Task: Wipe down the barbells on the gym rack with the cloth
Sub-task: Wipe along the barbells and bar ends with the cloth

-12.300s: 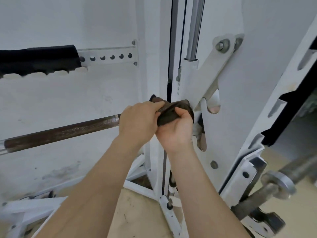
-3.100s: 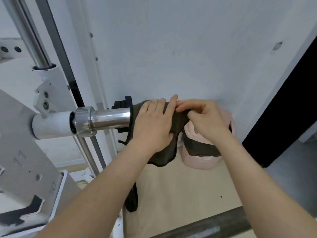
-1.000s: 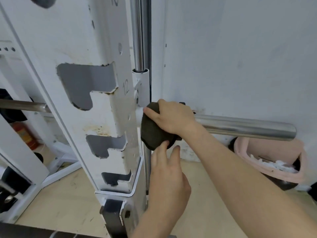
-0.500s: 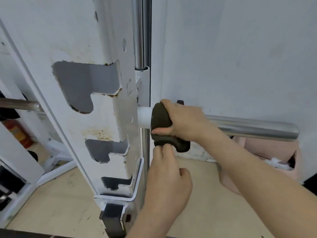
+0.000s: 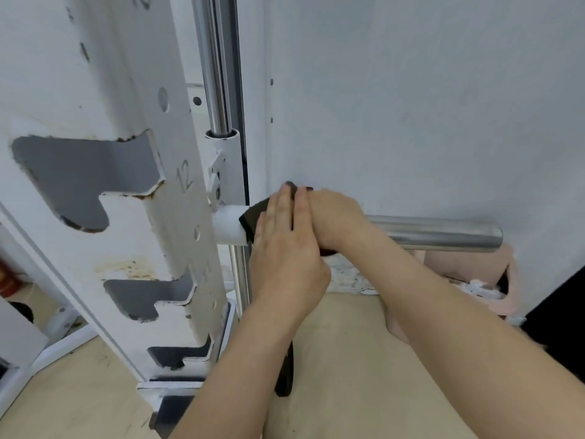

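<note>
Barbell [image 5: 437,232], shiny chrome, dark cloth [image 5: 251,217] around it in curled right hand [image 5: 332,217], left hand [image 5: 285,258] flat

Bright, even, soft light with faint shadows; wide-angle bending at the edges, slightly soft focus throughout.

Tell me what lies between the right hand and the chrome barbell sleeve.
The dark cloth. In the head view, the right hand grips it wrapped round the chrome barbell sleeve.
</note>
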Demonstrator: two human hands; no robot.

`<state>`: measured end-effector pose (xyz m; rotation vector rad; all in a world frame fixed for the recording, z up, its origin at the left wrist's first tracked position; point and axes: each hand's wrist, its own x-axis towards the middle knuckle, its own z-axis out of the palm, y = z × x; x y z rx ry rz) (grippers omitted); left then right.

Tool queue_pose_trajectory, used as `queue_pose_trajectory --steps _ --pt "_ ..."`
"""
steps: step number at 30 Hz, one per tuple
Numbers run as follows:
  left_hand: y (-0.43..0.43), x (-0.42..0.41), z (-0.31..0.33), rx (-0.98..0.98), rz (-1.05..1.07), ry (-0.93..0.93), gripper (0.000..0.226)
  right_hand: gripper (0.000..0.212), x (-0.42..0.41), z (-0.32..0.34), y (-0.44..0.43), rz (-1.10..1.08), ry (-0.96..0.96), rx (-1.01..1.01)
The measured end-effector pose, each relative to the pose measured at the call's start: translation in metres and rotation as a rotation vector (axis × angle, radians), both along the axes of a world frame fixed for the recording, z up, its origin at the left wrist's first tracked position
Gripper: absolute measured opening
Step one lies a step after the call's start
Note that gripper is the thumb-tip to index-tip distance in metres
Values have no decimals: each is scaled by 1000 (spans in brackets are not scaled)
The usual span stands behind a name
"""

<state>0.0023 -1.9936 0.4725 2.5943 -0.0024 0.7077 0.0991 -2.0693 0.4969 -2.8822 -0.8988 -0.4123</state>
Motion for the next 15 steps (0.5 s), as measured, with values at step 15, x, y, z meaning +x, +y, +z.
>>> queue_pose_trajectory --steps 15 --pt "0 -1 -17 466 85 33 81 47 -24 -35 -34 -139 -300 12"
